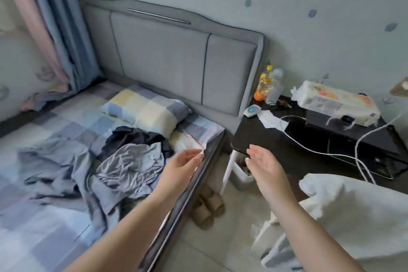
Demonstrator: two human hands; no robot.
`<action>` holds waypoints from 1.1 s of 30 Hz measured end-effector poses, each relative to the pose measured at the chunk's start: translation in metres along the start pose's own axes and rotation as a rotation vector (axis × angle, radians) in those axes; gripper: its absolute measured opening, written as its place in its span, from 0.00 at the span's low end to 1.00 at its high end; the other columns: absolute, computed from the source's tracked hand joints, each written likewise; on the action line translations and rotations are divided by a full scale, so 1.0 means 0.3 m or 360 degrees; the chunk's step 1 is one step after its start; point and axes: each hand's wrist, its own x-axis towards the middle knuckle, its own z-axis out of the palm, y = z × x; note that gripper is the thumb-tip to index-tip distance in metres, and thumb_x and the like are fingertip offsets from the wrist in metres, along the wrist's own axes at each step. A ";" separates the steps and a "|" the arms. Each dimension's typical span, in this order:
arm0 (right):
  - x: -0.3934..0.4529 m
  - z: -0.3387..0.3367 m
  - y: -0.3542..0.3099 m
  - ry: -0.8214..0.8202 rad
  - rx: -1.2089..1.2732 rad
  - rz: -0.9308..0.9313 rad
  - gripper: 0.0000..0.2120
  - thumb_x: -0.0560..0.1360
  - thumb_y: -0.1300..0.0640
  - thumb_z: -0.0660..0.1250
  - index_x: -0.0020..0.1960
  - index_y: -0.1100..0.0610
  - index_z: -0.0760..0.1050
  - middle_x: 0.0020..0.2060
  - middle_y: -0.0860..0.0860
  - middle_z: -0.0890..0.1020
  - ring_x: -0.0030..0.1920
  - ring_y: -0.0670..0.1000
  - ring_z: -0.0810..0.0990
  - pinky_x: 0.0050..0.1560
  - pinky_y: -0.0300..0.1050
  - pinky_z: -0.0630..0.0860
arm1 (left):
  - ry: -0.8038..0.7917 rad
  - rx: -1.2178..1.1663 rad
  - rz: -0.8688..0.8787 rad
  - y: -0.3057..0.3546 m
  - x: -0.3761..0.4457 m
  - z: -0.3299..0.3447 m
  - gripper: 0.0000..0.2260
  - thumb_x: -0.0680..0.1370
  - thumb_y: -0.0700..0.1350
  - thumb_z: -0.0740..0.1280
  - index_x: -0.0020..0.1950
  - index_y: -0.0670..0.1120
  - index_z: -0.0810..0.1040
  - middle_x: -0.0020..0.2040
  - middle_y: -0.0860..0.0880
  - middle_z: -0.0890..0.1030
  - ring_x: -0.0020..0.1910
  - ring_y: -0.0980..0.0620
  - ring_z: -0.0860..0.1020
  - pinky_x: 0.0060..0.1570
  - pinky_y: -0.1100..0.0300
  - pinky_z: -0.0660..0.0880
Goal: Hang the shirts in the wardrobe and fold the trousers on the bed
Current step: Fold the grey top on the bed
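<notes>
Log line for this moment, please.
left hand open, empty | right hand open, empty | clothes pile on bed, untouched

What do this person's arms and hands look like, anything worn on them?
Both forearms are bare, no sleeves in view. The left hand and right hand wear no gloves, and no rings, watch or bracelets show. The fingernails look short and unpainted.

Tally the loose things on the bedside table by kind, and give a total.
Bottles: 3
Tissue pack: 1
White cables: 2
Small white and blue gadget: 1
Loose tissue: 1
Total: 8
</notes>
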 end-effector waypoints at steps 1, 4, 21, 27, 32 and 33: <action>0.007 0.079 -0.002 -0.0066 0.0026 -0.0001 0.16 0.77 0.64 0.65 0.54 0.43 0.73 0.56 0.44 0.78 0.60 0.41 0.75 0.63 0.41 0.70 | 0.0066 0.0041 -0.0016 -0.011 -0.009 -0.093 0.04 0.78 0.44 0.66 0.50 0.51 0.80 0.47 0.53 0.84 0.45 0.56 0.81 0.44 0.65 0.74; 0.019 0.317 -0.006 -0.0285 0.0006 0.0017 0.15 0.77 0.64 0.64 0.55 0.44 0.72 0.56 0.45 0.78 0.60 0.44 0.75 0.63 0.42 0.69 | 0.0284 0.0067 -0.0082 -0.059 -0.045 -0.363 0.04 0.78 0.46 0.67 0.51 0.52 0.80 0.47 0.53 0.84 0.46 0.56 0.81 0.44 0.64 0.75; 0.381 1.051 0.222 -0.1071 -0.0232 0.0264 0.12 0.77 0.57 0.66 0.51 0.39 0.72 0.54 0.39 0.78 0.57 0.37 0.74 0.49 0.31 0.69 | 0.0925 -0.0041 -0.0496 -0.335 0.148 -0.915 0.04 0.79 0.45 0.66 0.50 0.52 0.80 0.46 0.52 0.85 0.49 0.52 0.82 0.57 0.49 0.77; 0.724 1.334 0.517 -0.1279 -0.0374 0.0466 0.11 0.77 0.57 0.66 0.51 0.40 0.72 0.53 0.40 0.78 0.57 0.41 0.75 0.56 0.38 0.70 | 0.1093 -0.0085 -0.0752 -0.591 0.489 -1.028 0.03 0.78 0.45 0.67 0.50 0.52 0.80 0.46 0.54 0.85 0.47 0.55 0.82 0.47 0.59 0.77; 0.952 1.540 0.773 -0.1401 -0.0494 0.0517 0.11 0.77 0.56 0.66 0.52 0.39 0.72 0.53 0.40 0.78 0.56 0.41 0.76 0.55 0.39 0.71 | 0.1125 -0.0026 -0.0917 -0.826 0.758 -1.140 0.05 0.78 0.46 0.67 0.53 0.50 0.80 0.49 0.52 0.84 0.48 0.56 0.82 0.43 0.64 0.75; 0.984 1.569 0.822 -0.1419 -0.0516 0.0530 0.11 0.76 0.56 0.66 0.52 0.40 0.72 0.53 0.40 0.77 0.55 0.41 0.76 0.55 0.39 0.71 | 0.1108 0.0002 -0.0949 -0.870 0.808 -1.162 0.06 0.78 0.46 0.67 0.54 0.49 0.80 0.49 0.51 0.84 0.49 0.55 0.81 0.44 0.63 0.75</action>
